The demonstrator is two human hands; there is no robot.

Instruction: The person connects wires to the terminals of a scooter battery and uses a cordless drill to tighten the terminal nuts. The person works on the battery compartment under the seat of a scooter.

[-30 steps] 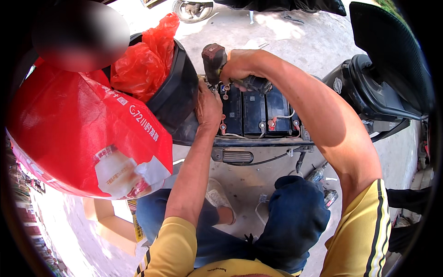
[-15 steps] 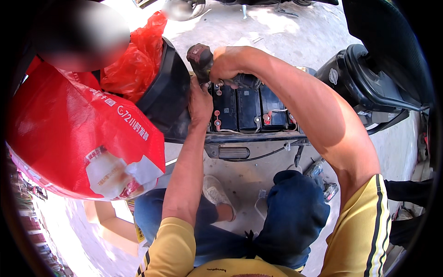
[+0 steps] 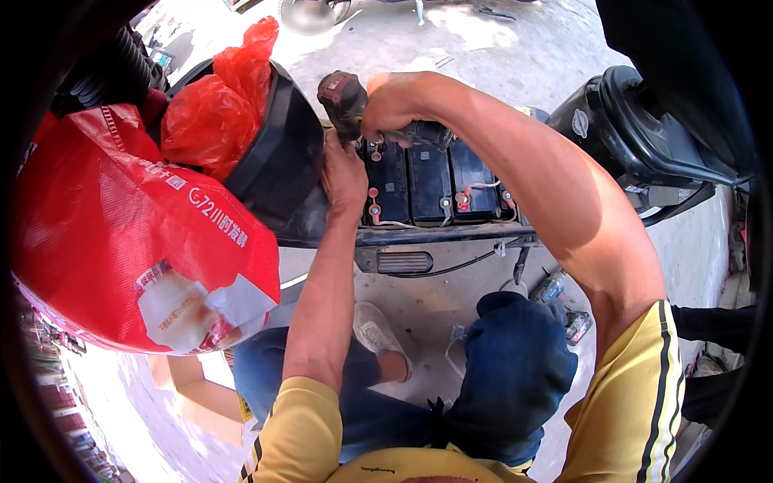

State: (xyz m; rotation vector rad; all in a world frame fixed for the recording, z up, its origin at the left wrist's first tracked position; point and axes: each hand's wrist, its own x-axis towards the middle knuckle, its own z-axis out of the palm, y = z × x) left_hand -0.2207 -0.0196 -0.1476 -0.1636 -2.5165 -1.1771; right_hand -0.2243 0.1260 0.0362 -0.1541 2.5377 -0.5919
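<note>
My right hand (image 3: 388,106) is closed around a dark cordless drill (image 3: 343,97), its head upright over the left end of a row of black batteries (image 3: 428,183). Beside the drill's lower end, my left hand (image 3: 346,179) has its fingers bent together. Whatever those fingers pinch is hidden, and so is the drill's tip. Red caps and bolted terminals show on the batteries, with a white wire (image 3: 483,186) at the right one. The batteries sit in the open floor bay of a black scooter frame (image 3: 443,237).
A large red bag (image 3: 201,233) stands at left, by a thin red plastic bag (image 3: 216,117) in a black scooter part. Another power tool (image 3: 564,310) lies on the ground near my right knee. A cardboard box (image 3: 205,402) is low at left; black scooter bodywork (image 3: 660,145) rises at right.
The view has shifted slightly, so the scooter and bags sit a little further left. Both hands stay at the left end of the batteries, the right hand still holding the drill.
</note>
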